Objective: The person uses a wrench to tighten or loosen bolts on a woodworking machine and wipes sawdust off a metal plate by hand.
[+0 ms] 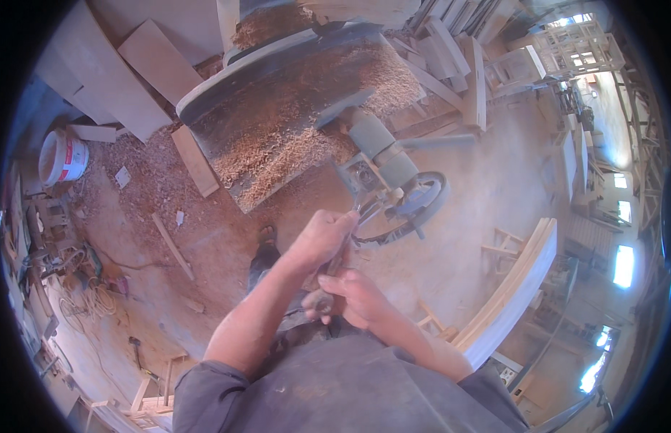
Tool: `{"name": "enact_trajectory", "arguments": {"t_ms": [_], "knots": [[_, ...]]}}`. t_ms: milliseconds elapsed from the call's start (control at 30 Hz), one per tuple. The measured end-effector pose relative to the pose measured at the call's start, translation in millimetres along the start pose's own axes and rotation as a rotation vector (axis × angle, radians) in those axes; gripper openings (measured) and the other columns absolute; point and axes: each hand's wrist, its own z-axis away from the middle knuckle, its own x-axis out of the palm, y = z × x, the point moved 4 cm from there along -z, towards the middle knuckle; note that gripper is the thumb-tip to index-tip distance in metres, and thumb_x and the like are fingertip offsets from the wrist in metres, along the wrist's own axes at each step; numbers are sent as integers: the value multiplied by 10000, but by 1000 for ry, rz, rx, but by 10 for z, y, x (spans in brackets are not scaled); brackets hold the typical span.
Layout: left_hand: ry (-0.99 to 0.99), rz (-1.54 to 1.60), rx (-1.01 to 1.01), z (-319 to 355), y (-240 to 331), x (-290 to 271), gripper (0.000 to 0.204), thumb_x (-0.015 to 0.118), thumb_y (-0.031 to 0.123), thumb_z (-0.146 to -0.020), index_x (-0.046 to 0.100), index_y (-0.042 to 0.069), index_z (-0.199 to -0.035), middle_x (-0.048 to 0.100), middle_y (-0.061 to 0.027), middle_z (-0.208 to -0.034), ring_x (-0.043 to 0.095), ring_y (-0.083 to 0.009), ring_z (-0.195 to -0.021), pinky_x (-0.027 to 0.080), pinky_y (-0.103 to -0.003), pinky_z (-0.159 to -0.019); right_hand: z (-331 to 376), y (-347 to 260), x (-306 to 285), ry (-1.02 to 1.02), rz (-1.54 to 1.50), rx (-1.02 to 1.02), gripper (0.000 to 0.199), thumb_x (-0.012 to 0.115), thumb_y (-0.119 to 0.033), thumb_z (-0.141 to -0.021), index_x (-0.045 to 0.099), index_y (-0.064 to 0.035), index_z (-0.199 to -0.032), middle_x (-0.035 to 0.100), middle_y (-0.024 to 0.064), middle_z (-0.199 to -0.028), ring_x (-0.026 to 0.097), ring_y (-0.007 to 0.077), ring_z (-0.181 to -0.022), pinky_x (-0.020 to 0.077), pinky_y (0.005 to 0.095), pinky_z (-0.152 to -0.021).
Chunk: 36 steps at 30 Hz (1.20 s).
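Both my hands are close together in front of my body, just short of a machine's handwheel. My left hand point(328, 237) is closed, thumb side toward the wheel, around a slim dark tool point(340, 261) that runs down toward the other hand. Nearer to me, my right hand point(353, 294) is curled with its thumb up against the lower part of this tool. A roundish greyish-brown end point(321, 302) shows at its fingers; whether it belongs to the same tool I cannot tell. The spoked handwheel point(430, 209) sits on a grey woodworking machine point(382, 144).
Wood shavings point(277, 162) cover the machine's dark table. Boards point(158, 61) lean at the far left, near a white bucket point(64, 157). A long pale beam point(508, 289) stands at the right. Cords point(97, 299) and a hammer point(138, 353) lie at the left.
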Motion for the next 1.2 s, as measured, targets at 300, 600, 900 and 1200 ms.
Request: {"name": "enact_trajectory", "arguments": {"t_ms": [300, 600, 900, 1200], "knots": [[-137, -682, -79, -13, 677, -531, 440, 600, 385, -975, 697, -36, -892, 625, -82, -594, 588, -168, -562, 471, -359, -555, -782, -121, 603, -94, -252, -67, 265, 481, -188, -999, 561, -52, -1211, 666, 118, -1119, 675, 302, -1003, 557, 409, -754], [-231, -1314, 80, -115, 1169, -542, 507, 560, 441, -964, 726, -38, -971, 722, -204, -831, 709, -340, -840, 535, -447, -801, -1175, -353, 891, -151, -402, -235, 238, 439, -201, -1002, 573, -80, -1157, 636, 57, -1072, 621, 215, -927, 493, 368, -779], [-174, -1118, 35, -72, 1058, -564, 499, 567, 435, -963, 731, -36, -933, 722, -209, -878, 707, -337, -848, 536, -452, -808, -1303, -189, 666, -54, -248, -241, 226, 466, -242, -1018, 567, -60, -1104, 648, 72, -1003, 627, 210, -896, 487, 372, -722], [75, -116, 60, -130, -170, 45, 519, 440, 398, -1020, 649, -41, -838, 645, -148, -643, 642, -256, -616, 510, -415, -660, -277, 210, -328, -19, -127, -115, 176, 543, -113, -970, 585, 11, -1087, 672, 143, -947, 703, 301, -789, 555, 409, -627]]}}
